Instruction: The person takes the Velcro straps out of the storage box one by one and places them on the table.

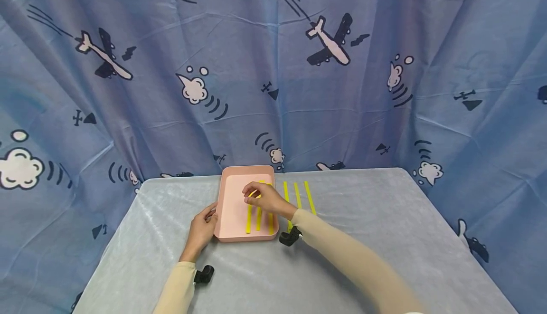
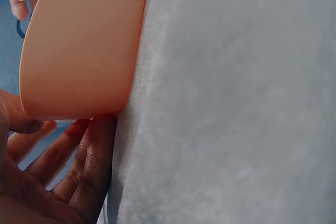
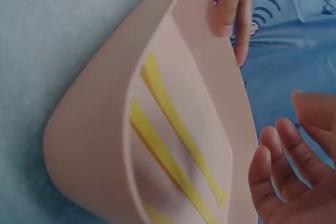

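A shallow pink tray [image 1: 232,237] lies on the table with three yellow strips [image 1: 249,221] inside it, roughly parallel. My left hand [image 1: 202,231] touches the tray's left side, its fingers extended against the outer wall. In the left wrist view, those fingers [image 2: 97,150] meet the wall low down, with the thumb near the rim. Over the tray hovers my right hand [image 1: 269,199], fingers loosely bent. The right wrist view shows that hand [image 3: 299,177] with thumb and fingers apart and nothing between them. It partly hides the strips in the head view.
Three more yellow strips [image 1: 309,198] lie side by side on the grey-covered table [image 1: 363,219], just right of the tray. My right forearm covers part of them. A blue curtain [image 1: 239,128] printed with airplanes hangs behind the table.
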Motion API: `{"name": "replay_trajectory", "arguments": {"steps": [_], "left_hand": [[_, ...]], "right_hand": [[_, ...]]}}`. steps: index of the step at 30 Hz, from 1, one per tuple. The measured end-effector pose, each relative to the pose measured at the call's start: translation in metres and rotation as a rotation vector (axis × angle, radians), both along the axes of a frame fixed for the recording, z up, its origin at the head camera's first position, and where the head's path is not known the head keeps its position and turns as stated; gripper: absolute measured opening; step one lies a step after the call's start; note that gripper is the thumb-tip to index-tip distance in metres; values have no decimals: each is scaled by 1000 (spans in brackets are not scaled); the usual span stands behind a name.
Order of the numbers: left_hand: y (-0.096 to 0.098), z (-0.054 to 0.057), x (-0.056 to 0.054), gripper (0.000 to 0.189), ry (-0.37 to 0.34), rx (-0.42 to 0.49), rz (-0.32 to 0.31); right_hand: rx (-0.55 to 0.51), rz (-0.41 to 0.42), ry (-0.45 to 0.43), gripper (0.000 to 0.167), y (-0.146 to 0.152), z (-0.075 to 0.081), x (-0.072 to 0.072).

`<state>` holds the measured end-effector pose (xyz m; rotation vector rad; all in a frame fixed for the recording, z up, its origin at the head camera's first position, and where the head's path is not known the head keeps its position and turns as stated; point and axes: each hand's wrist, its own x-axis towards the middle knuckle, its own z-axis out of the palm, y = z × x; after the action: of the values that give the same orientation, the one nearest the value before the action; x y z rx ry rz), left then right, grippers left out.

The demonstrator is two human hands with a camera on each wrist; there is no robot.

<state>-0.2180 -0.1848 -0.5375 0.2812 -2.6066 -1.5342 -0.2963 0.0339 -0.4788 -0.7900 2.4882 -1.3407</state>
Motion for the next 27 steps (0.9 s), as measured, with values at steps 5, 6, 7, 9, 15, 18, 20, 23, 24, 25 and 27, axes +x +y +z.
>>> {"name": "replay_trajectory", "arguments": {"steps": [5, 6, 7, 9, 15, 18, 20, 23, 24, 25, 27], "left_hand": [[-1, -1, -2, 43, -7, 2, -1], [-1, -1, -2, 43, -6, 3, -2], [-1, -2, -2, 42, -10, 7, 0], [-2, -2, -3, 43, -4, 4, -4], [-2, -2, -4, 43, -5, 1, -4], [-2, -2, -4, 43, -2, 0, -2], [-1, -2, -3, 43, 2, -6, -1], [-1, -3, -3, 43, -2, -10, 3], [-1, -3, -3, 43, 0, -13, 3], [-2, -3, -3, 43, 0, -15, 3], [-2, -4, -3, 42, -2, -14, 5]], "right_hand": [[81, 53, 31, 25, -5, 0, -3], [95, 66, 44, 25, -6, -1, -4], [111, 80, 60, 24, -6, -2, -6], [142, 105, 93, 23, -7, -4, -9], [270, 170, 171, 18, -8, -4, -16], [340, 197, 185, 19, -8, -4, -18], [387, 208, 186, 21, -9, -5, -19], [462, 224, 200, 21, -8, -8, -22], [485, 233, 214, 21, -8, -9, -23], [508, 241, 231, 21, -7, -10, -24], [559, 257, 271, 20, -6, -10, -25]]}}
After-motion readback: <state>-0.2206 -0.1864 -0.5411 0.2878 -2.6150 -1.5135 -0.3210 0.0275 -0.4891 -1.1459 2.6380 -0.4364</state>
